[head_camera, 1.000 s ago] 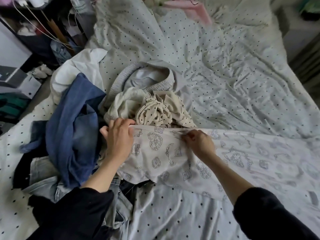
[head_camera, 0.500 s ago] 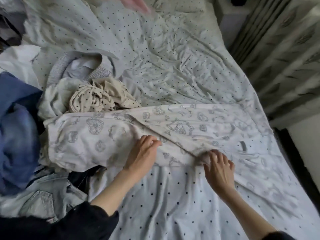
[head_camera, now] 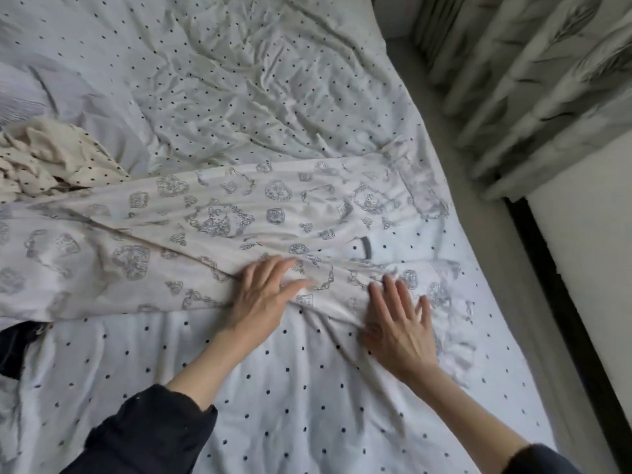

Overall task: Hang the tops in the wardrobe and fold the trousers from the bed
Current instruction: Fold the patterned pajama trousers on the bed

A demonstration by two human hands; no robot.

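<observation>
Cream trousers with a grey print point(head_camera: 219, 213) lie stretched flat across the bed, legs running toward the right edge. My left hand point(head_camera: 263, 295) presses on the near leg with straight fingers. To its right, my right hand point(head_camera: 400, 323) lies flat on the same leg, fingers spread. A crumpled beige dotted garment point(head_camera: 44, 155) sits at the left, just beyond the trousers. A bit of dark clothing point(head_camera: 17, 343) shows at the left edge, below the trousers.
The bed wears a white sheet with black dots point(head_camera: 273, 405), wrinkled at the far side. Its right edge point(head_camera: 478, 268) drops to a narrow gap beside patterned curtains point(head_camera: 533, 80) and a white wall point(head_camera: 588, 234).
Both hands have slid right along the trouser leg, smoothing it. The view has swung right, so the clothes pile at the left is mostly out of sight.
</observation>
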